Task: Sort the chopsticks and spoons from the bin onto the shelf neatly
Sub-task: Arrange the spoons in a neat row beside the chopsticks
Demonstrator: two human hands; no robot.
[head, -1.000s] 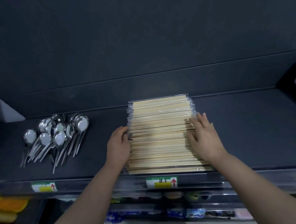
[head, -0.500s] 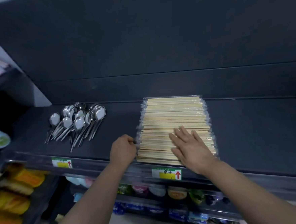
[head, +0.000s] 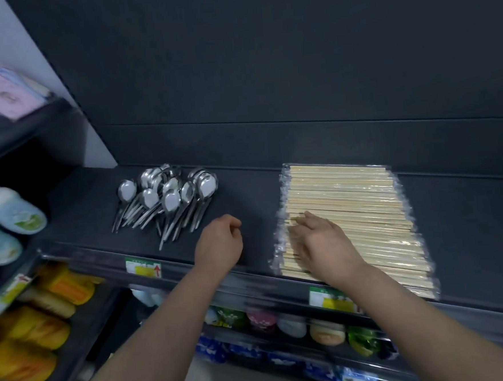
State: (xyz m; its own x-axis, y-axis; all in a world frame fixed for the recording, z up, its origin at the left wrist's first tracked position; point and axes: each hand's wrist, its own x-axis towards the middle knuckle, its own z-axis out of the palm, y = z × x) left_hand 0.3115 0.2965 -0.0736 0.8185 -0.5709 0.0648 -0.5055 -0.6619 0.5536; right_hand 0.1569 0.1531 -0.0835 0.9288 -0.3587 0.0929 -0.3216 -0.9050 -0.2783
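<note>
**Wooden chopsticks squared up; left hand comes away**

Head view. Pale wooden chopsticks in clear plastic sleeves (head: 364,200) lie as one flat stack on the dark grey shelf (head: 470,234), their near end at the shelf's front lip. A second ago both hands flanked this stack, one at each long edge. Now the left hand (head: 218,246) has come off it and sits over bare shelf at the stack's 9 o'clock, fingers curled in and holding nothing. The right hand (head: 322,242) has slid from the far edge onto the near-left part of the top layer, where it lies flat with the fingers stretched out.

The heap of shiny steel spoons (head: 167,199) is unmoved, at the left hand's 11 o'clock, bowls to the back and handles fanning unevenly. No bin shows.

I judge the chopsticks nearly settled. The left hand's drift suggests the loose spoons are what needs tidying next.
</note>
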